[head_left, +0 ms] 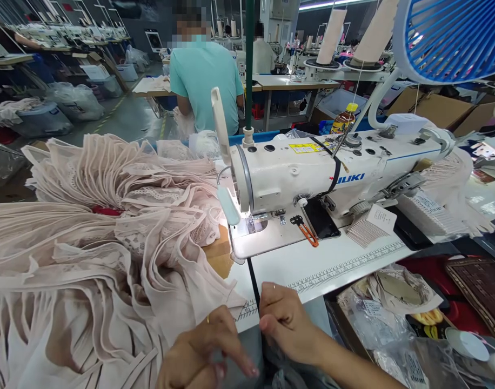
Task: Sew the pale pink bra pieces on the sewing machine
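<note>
My left hand [209, 346] is low in the middle, by the edge of the fabric pile. Its fingers are partly bent and apart, one pointing down to the right, and I see nothing held. My right hand [286, 324] is just beyond the table's front edge, fingers curled and thumb pressed in; whatever it grips is hidden. A narrow black strip [252, 278] crosses the tabletop and meets its fingertips; I cannot tell whether it is held. Beige lace-trimmed garment pieces [142, 254] are heaped to the left. Ahead stands a white sewing machine [288, 173].
Orange-handled thread snips [306, 231], a black phone [321, 217] and a stack of labels [373, 224] lie by the machine. A ruler tape [345, 270] edges the table. A blue fan [458, 38] overhangs the right; a box of plastic bags [385, 313] sits below. A person [207, 81] sits ahead.
</note>
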Available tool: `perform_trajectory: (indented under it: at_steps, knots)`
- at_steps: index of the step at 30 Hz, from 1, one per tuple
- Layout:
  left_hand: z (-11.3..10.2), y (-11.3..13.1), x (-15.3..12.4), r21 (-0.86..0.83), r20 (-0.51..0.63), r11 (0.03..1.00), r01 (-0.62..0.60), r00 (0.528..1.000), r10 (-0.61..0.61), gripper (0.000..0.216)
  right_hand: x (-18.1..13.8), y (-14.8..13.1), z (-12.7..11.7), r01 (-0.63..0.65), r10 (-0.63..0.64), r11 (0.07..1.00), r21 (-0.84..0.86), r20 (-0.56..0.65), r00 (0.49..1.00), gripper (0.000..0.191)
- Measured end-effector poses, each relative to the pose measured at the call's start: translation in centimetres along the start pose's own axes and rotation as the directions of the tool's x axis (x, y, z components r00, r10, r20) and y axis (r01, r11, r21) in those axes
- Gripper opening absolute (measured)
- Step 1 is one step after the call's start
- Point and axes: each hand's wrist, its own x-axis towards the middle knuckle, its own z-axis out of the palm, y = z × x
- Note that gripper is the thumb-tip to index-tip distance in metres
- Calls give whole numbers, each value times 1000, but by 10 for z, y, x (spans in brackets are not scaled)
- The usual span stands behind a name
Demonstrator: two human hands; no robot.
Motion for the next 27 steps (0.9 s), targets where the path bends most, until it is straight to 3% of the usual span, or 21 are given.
perform_trajectory:
  at_steps: [3,5,7,9,10,12,16,20,23,27]
  knots:
    - [-6,4,-2,-8,-148,995,96,984,-96,60,2,-4,-7,-44,46,999,30,-90,995,68]
    - [-11,4,-9,-38,-215,977,209,953,-212,49,3,-6,-12,-50,57,997,52,-137,989,68]
    - [-18,3,-18,-87,-305,925,370,874,-378,28,3,-6,-14,-27,38,997,68,-169,985,68]
    - [-26,2,-25,-146,-418,866,477,764,-492,26,3,-4,-14,-22,34,997,72,-174,984,67]
    - [-31,2,-27,-173,-462,853,493,724,-512,27,3,-3,-14,-25,36,997,67,-172,984,66]
    - [-39,5,-27,-198,-528,866,459,695,-488,24,4,-1,-12,-30,37,999,42,-174,984,61]
    - [-45,14,-18,-175,-590,900,399,689,-420,15,5,2,-12,-71,63,997,-34,-193,979,24]
    - [-46,18,-9,-115,-652,927,357,677,-341,12,-3,4,-16,-82,64,994,-72,-216,974,33]
    - [-51,16,-9,-49,-656,974,221,728,-198,6,-5,6,-16,0,-16,998,-66,-249,968,37]
    - [-63,18,-14,-130,-589,990,58,799,-124,34,12,6,-6,21,-30,998,-57,-159,987,25]
